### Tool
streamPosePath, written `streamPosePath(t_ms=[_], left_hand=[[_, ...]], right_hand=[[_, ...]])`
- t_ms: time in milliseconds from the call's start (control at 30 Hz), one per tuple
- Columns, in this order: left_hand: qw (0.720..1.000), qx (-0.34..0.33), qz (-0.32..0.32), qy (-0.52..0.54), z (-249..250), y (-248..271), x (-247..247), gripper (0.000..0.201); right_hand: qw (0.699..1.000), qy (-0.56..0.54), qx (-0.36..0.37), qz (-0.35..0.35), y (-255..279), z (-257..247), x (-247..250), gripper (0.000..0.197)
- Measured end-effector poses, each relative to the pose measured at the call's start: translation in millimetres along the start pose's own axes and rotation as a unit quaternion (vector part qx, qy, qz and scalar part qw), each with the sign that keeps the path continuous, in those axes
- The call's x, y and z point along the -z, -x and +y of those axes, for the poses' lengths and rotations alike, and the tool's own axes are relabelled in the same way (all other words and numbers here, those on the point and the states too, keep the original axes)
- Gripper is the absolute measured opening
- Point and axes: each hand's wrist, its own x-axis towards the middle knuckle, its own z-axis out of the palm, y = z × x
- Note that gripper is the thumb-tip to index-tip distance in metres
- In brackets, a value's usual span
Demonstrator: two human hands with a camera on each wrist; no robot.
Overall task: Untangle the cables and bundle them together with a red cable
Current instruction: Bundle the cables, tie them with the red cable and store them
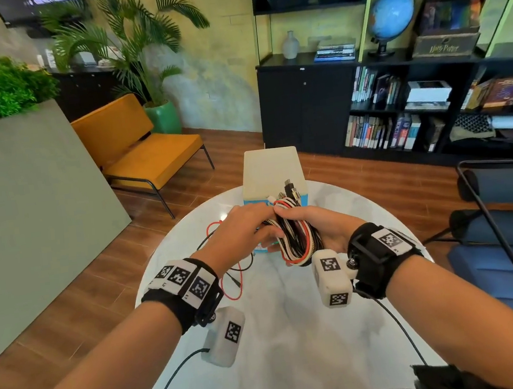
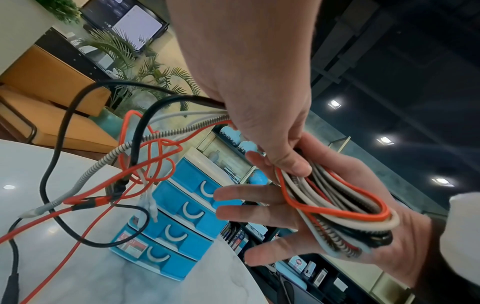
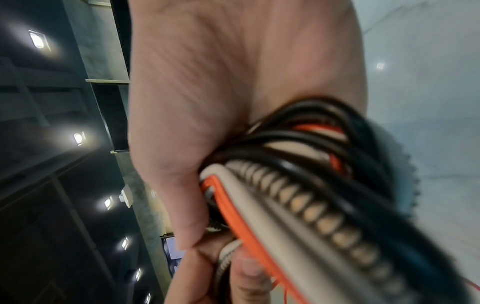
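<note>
A folded cable bundle point(image 1: 295, 238) of black, white, braided and red strands lies in my upturned right hand point(image 1: 318, 219), whose thumb presses it at the top end. In the left wrist view the bundle point(image 2: 337, 211) rests across the right palm with the right fingers point(image 2: 259, 214) stretched out. My left hand point(image 1: 246, 227) grips the strands where they leave the bundle on its left side. From the left hand point(image 2: 259, 92) a loose red cable point(image 2: 155, 152) and a black cable point(image 2: 59, 123) trail in a tangle down to the table. The right wrist view shows the bundle point(image 3: 298, 185) blurred against the right hand point(image 3: 221, 102).
Both hands hover over a round white marble table point(image 1: 281, 335). A small blue drawer box point(image 1: 270, 173) stands just behind them. Loose red cable point(image 1: 232, 288) lies on the table under my left wrist. An orange chair point(image 1: 140, 143) is far left, a black bookshelf point(image 1: 397, 98) behind.
</note>
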Motion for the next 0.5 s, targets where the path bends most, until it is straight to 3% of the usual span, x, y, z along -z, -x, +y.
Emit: streamPosePath(t_ms=[200,300,400,500], left_hand=[[0.999,0.03,-0.002,-0.035,0.5,-1.3,0.5,0.02],[1.0,0.029,-0.006,-0.009,-2.9,-0.2,0.9,0.016],[0.998,0.053,0.01,0.029,-7.4,0.2,2.4,0.005],[0.99,0.087,0.034,0.104,-16.3,1.9,2.7,0.015]], right_hand=[[0.998,-0.036,-0.002,-0.043,-3.6,6.9,-4.6,0.047],[0.999,-0.029,0.02,-0.017,-5.4,9.7,-13.9,0.024],[0.998,0.002,0.045,0.037,-8.7,12.2,-23.1,0.016],[0.995,0.048,0.062,0.055,-9.6,12.1,-28.6,0.014]])
